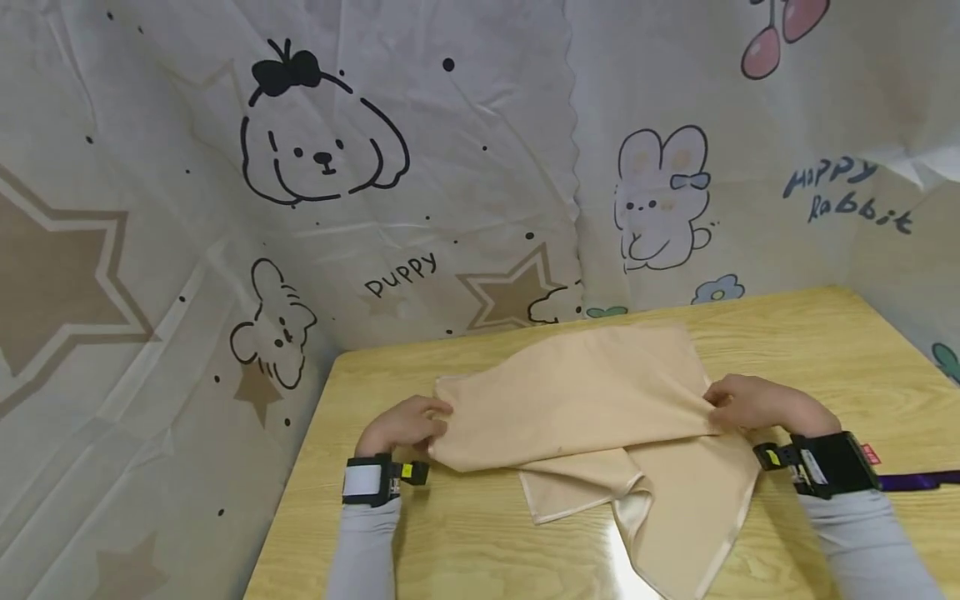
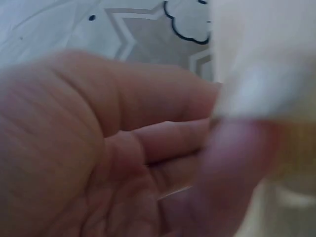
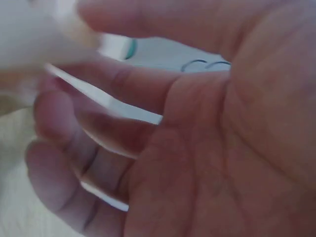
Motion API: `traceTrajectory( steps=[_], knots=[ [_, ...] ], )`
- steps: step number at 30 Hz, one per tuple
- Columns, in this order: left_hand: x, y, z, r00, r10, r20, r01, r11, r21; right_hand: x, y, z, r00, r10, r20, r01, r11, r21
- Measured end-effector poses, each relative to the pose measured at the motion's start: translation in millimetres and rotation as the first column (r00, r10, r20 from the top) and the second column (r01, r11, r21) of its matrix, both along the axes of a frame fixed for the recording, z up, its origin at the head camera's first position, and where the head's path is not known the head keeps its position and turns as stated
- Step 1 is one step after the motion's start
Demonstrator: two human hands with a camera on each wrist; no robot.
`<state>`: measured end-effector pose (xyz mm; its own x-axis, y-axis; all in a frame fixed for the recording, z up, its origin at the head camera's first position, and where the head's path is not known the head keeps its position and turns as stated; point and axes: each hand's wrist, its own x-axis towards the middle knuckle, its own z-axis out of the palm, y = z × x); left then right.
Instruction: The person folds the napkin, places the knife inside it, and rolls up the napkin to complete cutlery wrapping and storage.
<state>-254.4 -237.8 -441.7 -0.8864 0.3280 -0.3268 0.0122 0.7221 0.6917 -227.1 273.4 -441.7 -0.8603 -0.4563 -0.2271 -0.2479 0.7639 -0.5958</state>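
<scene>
A peach-coloured cloth (image 1: 570, 396) with a pale hem is stretched between the two hands above the table. Its upper part lies folded over; a lower flap (image 1: 693, 500) hangs down at the right, twisted near the middle to show a paler side. At the cloth's left edge the left hand (image 1: 408, 423) pinches the fabric between thumb and fingers. The right hand (image 1: 772, 404) pinches the opposite side. Each wrist view shows blurred fabric at the fingertips, the left hand's cloth (image 2: 261, 44) at the right and the right hand's cloth (image 3: 29, 44) at upper left.
The wood-grain table (image 1: 465, 550) ends at a left edge close to a printed curtain (image 1: 480, 200), which also hangs along the back and right. A purple strap (image 1: 918, 481) shows beyond the right wrist. Camera bands (image 1: 367, 481) circle both wrists.
</scene>
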Motion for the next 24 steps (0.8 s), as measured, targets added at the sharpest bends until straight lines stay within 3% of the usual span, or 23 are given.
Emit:
traceTrajectory(
  steps=[1, 4, 7, 10, 14, 17, 21, 24],
  knots=[
    [-0.3, 0.6, -0.2, 0.999, 0.037, 0.005, -0.037, 0.999, -0.008, 0.7, 0, -0.3, 1.0, 0.002, 0.007, -0.002, 1.0, 0.002],
    [-1.6, 3.1, 0.3, 0.99, 0.116, -0.075, -0.119, 0.992, -0.035, -0.9, -3, -4.2, 0.995, -0.065, -0.072, 0.066, 0.998, 0.01],
    [-5.9, 8.5, -6.9, 0.974, 0.144, -0.174, -0.158, 0.985, -0.07, -4.9, -10, -16.0, 0.968, -0.153, -0.201, 0.157, 0.988, 0.005],
    [-12.5, 14.8, -18.0, 0.96, 0.117, -0.254, -0.143, 0.986, -0.083, -6.7, -16, -26.0, 0.953, -0.191, -0.236, 0.198, 0.98, 0.004],
    [-19.2, 20.9, -28.5, 0.957, 0.068, -0.284, -0.091, 0.994, -0.067, -7.7, -18, -34.2, 0.957, -0.141, -0.255, 0.16, 0.986, 0.055],
    [-22.0, 22.5, -30.4, 0.947, 0.085, -0.309, -0.099, 0.995, -0.029, -10.4, -18, -37.6, 0.945, -0.113, -0.308, 0.143, 0.987, 0.076],
    [-25.1, 21.8, -28.1, 0.909, 0.096, -0.405, -0.087, 0.995, 0.039, -14.4, -16, -38.9, 0.924, -0.137, -0.356, 0.174, 0.982, 0.073],
    [-29.8, 19.3, -29.1, 0.877, 0.078, -0.475, -0.054, 0.996, 0.065, -16.2, -15, -37.9, 0.907, -0.228, -0.353, 0.25, 0.968, 0.017]
  ],
)
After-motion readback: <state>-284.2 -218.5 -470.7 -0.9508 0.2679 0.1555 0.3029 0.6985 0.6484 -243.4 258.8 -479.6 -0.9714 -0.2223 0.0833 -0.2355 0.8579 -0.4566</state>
